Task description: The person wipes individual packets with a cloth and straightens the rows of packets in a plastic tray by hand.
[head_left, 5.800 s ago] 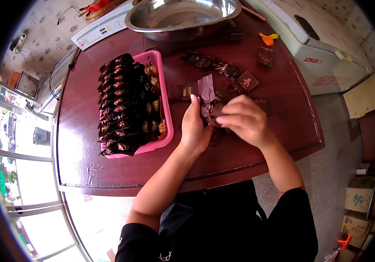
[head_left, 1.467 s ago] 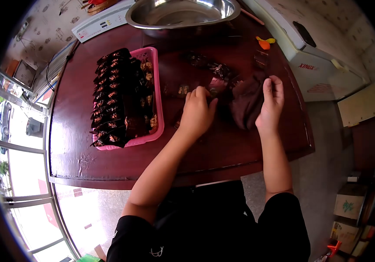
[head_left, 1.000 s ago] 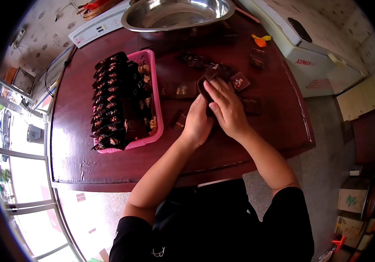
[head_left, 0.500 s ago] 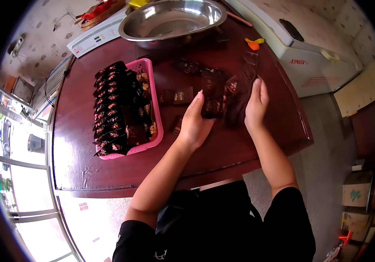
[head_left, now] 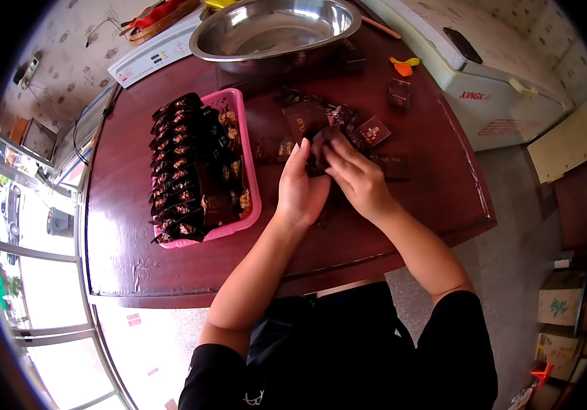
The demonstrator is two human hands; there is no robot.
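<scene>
My left hand point(head_left: 301, 190) is closed around dark snack packets, its thumb upright on the near side. My right hand point(head_left: 360, 179) meets it from the right, fingers pressed on a dark brown snack packet point(head_left: 320, 145) between the two hands. How many packets are in the grip is hidden by the fingers. Just beyond my hands, loose packets lie on the table, one with a printed label point(head_left: 374, 131) facing up. To the left, a pink plastic basket point(head_left: 251, 171) holds a row of black snack packets point(head_left: 177, 164) standing on edge, with more packets beside the row.
A large steel basin point(head_left: 273, 51) stands at the back of the dark red table point(head_left: 122, 266). Orange and yellow small items point(head_left: 404, 66) and a single packet point(head_left: 399, 92) lie near the right edge. A white freezer point(head_left: 478, 96) stands beyond that edge.
My right hand has swung left from the right side of the pile to meet my left hand. One packet now lies apart near the orange item. My left hand has stayed nearly in place.
</scene>
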